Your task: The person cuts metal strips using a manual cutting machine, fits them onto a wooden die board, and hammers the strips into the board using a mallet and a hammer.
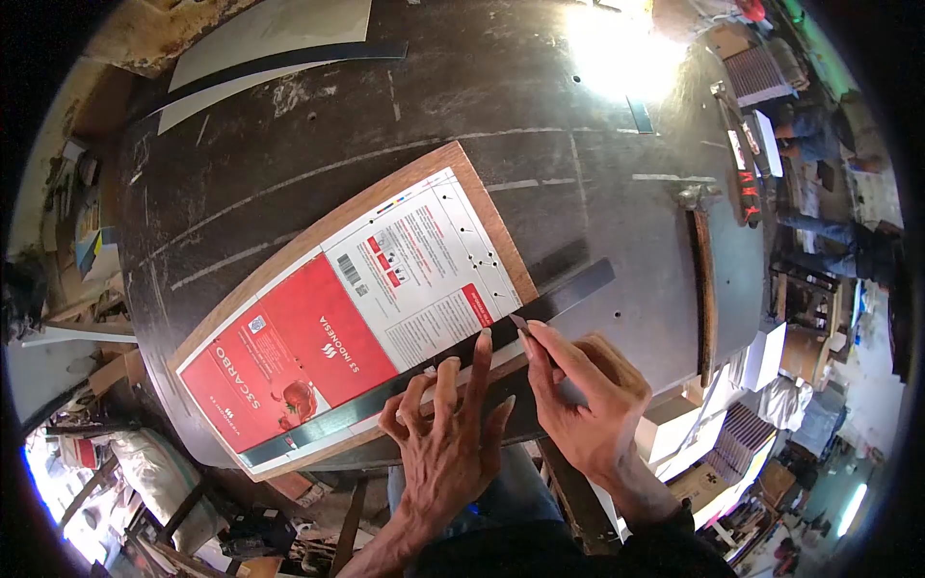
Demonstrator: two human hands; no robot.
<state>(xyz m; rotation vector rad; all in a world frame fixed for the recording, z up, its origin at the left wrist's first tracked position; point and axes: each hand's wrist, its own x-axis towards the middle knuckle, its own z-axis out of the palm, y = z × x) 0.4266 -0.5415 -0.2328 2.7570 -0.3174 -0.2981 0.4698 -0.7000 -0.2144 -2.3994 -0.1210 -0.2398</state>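
A red and white printed sheet point(356, 332) lies on a wooden board point(496, 222). Along the sheet's near edge runs a long dark straightedge point(578, 287), which sticks out past the board on the right. My left hand point(448, 433) presses on the straightedge with its fingers spread. At the board's right corner, my right hand point(590, 400) pinches a small thin dark blade point(520, 322), its tip against the straightedge's edge. The lower part of the blade is hidden by my fingers.
The dark worktable point(434, 106) has pale strips point(279, 43) at the far left. A hammer point(723, 106) and a wooden-handled tool point(705, 289) lie on the right. Boxes point(674, 424) stand beyond the right edge. People's legs point(814, 231) show at far right.
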